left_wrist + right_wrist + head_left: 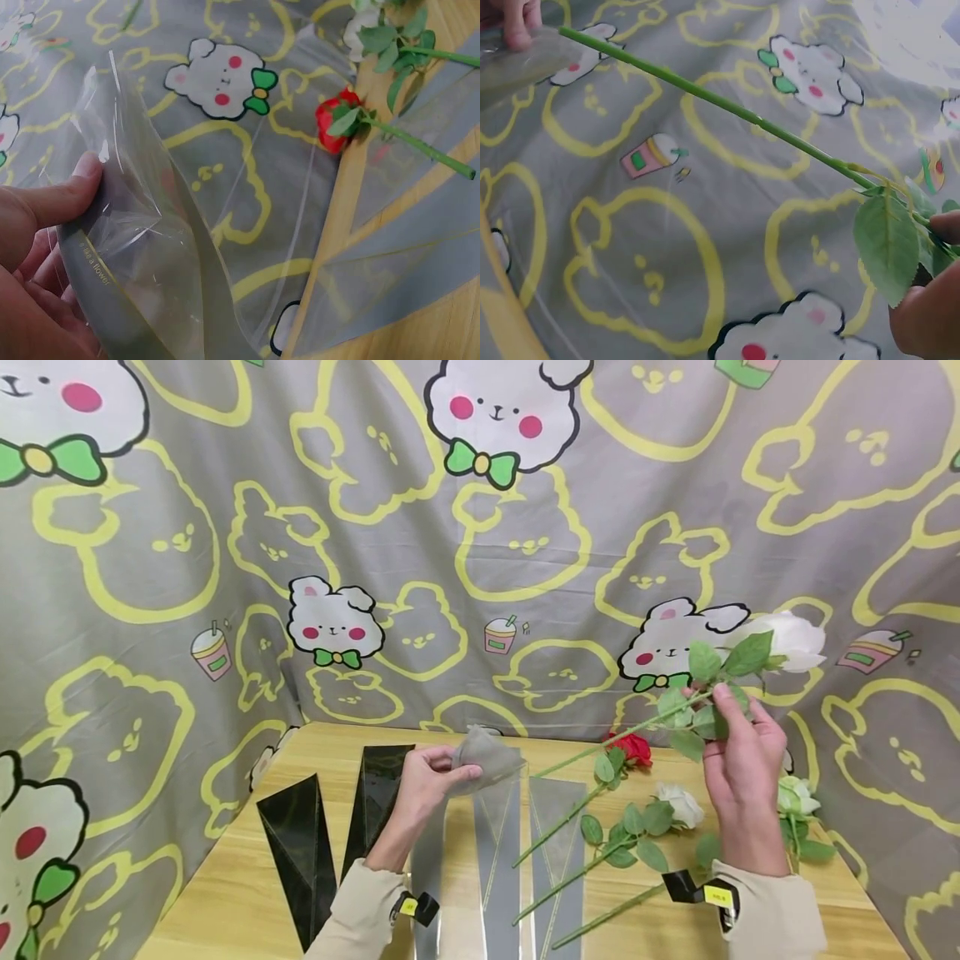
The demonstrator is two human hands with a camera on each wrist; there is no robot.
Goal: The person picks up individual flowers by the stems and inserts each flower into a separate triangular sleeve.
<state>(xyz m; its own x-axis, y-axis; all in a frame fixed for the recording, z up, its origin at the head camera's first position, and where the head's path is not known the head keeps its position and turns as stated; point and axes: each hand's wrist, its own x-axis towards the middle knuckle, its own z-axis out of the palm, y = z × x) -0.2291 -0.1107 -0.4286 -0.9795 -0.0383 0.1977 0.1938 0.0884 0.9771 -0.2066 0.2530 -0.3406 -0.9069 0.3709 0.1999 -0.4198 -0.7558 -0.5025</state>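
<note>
My left hand (411, 806) pinches the upper part of a grey, see-through flower sleeve (487, 762) between thumb and fingers. Its top gapes in the left wrist view, where small gold lettering shows along the grey band of the sleeve (135, 255). My right hand (750, 768) grips a white artificial rose (795, 643) by the leafy part of its stem, bloom up and to the right. The bare green stem (757, 121) slants down leftward, its cut end close to the sleeve's mouth; whether it touches I cannot tell.
On the wooden table (225, 877) lie two black sleeves (294, 852) at left and grey sleeves (558, 843) mid-table. A red rose (630, 750), a white rose (678, 806) and a pale greenish rose (797, 797) lie rightward. A patterned curtain (420, 552) hangs behind.
</note>
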